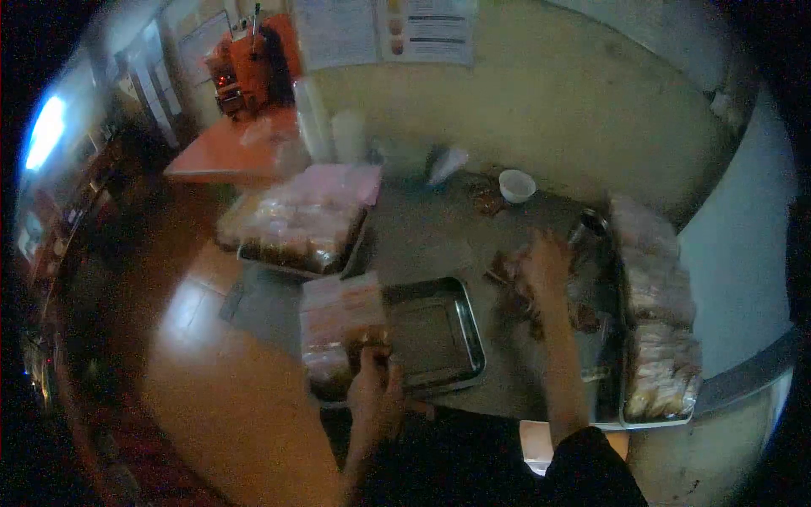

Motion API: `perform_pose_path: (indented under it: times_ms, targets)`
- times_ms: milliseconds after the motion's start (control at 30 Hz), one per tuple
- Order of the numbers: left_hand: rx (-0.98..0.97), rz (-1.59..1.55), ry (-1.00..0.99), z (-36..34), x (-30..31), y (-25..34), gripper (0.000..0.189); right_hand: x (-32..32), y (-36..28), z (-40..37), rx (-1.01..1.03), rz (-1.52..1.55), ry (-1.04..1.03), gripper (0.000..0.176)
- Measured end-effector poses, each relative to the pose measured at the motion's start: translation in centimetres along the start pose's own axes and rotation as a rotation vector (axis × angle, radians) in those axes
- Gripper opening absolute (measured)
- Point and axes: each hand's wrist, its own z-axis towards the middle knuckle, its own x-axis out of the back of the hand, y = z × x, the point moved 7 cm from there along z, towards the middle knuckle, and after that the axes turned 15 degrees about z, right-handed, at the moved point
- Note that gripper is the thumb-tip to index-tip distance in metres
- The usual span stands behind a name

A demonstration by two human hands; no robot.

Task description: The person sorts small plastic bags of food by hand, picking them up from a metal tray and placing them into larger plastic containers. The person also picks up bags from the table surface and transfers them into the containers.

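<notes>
My left hand (376,393) is at the near edge of a metal tray (477,338), its fingers closed at a plastic-wrapped packet (376,346) with a brown end. More wrapped packets (338,308) stand in rows in the left half of that tray; bare metal shows in the right half. Further right, my right hand (547,258) reaches down over a loose pile of small dark reddish-brown pieces (511,270) on the grey table. Motion smears its fingers, so their grip cannot be made out.
A second tray of wrapped packets (300,224) with a pink sheet sits at the back left. Another filled tray (659,363) lines the right side. Near the wall are a white bowl (517,186) and a dark round container (591,224). An orange table (228,152) holds an orange machine (251,68).
</notes>
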Motion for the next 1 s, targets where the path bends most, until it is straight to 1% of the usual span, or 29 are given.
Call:
perform_pose_path:
  times_ms: [33, 67, 133, 167, 233, 267, 333, 400, 500, 533, 600, 667, 733, 767, 867, 900, 967, 1000]
  targets:
    - [0.012, -0.005, 0.009, 0.0, 0.0, 0.1, 0.034, -0.3, 4.9, 1.0, -0.026, -0.120, 0.075, 0.035]
    - [0.020, 0.007, -0.055, 0.1, -0.4, 0.3, 0.034, -2.6, 9.9, 1.7, 0.095, -0.272, 0.248, 0.032]
    - [0.042, 0.035, -0.186, 0.1, -1.2, 0.6, 0.036, -1.3, 10.0, 1.0, 0.056, -0.061, 0.142, 0.025]
    - [-0.034, 0.027, -0.194, 0.1, -1.3, 1.7, 0.038, -0.3, 9.7, 0.5, 0.037, 0.047, 0.086, 0.023]
    - [-0.183, 0.009, -0.206, 0.1, -1.7, 4.2, 0.043, 2.8, 5.7, -1.9, 0.092, 0.342, 0.042, 0.018]
    - [-0.340, -0.004, -0.083, 0.2, -1.1, 6.2, 0.046, 4.6, 3.3, -3.1, 0.120, 0.493, 0.018, 0.016]
    - [-0.545, -0.167, 0.046, 0.3, -0.7, 10.1, 0.051, 6.6, -1.4, -5.2, 0.207, 0.407, -0.272, 0.017]
    - [-0.642, -0.476, 0.070, 0.6, -0.8, 12.7, 0.054, 6.6, -4.3, -7.4, 0.082, 0.620, -0.534, 0.019]
    - [-0.753, -0.699, -0.329, 0.2, -4.2, 13.3, 0.051, 6.5, -8.9, -9.0, 0.553, 0.658, -0.438, 0.021]
    - [-0.428, -0.817, -0.511, 0.8, -5.8, 12.0, 0.050, 5.9, -9.1, -8.7, 0.493, 0.691, -0.422, 0.022]
    - [0.260, -0.991, -0.829, -0.3, -7.9, 8.6, 0.048, 4.4, -9.4, -7.8, 0.374, 0.767, -0.387, 0.025]
    - [0.026, -0.977, -0.627, 0.4, -5.0, 7.9, 0.048, -1.7, -3.2, -4.8, 0.226, 0.565, -0.218, 0.033]
    - [-0.038, -1.008, -0.501, 0.6, -3.7, 6.5, 0.049, -2.8, -1.3, -4.4, 0.281, 0.134, -0.003, 0.029]
    - [0.010, -1.053, -0.478, 0.6, -4.2, 5.3, 0.049, -3.1, -0.5, -4.4, 0.299, -0.089, 0.108, 0.028]
    - [0.163, -1.160, -0.424, 1.0, -5.7, 2.9, 0.051, -4.7, 2.3, -4.1, 0.388, 0.010, 0.221, 0.021]
    - [0.218, -1.192, -0.405, 1.3, -6.4, 2.2, 0.051, -4.1, 2.4, -3.8, 0.340, 0.184, 0.158, 0.019]
    - [0.200, -1.294, -0.379, 3.0, -7.7, 1.2, 0.047, -1.7, 0.8, -3.4, 0.234, 0.531, 0.027, 0.015]
    - [0.193, -1.346, -0.363, 3.7, -7.9, 1.1, 0.045, -1.3, 0.0, -3.8, 0.215, 0.728, -0.074, 0.014]
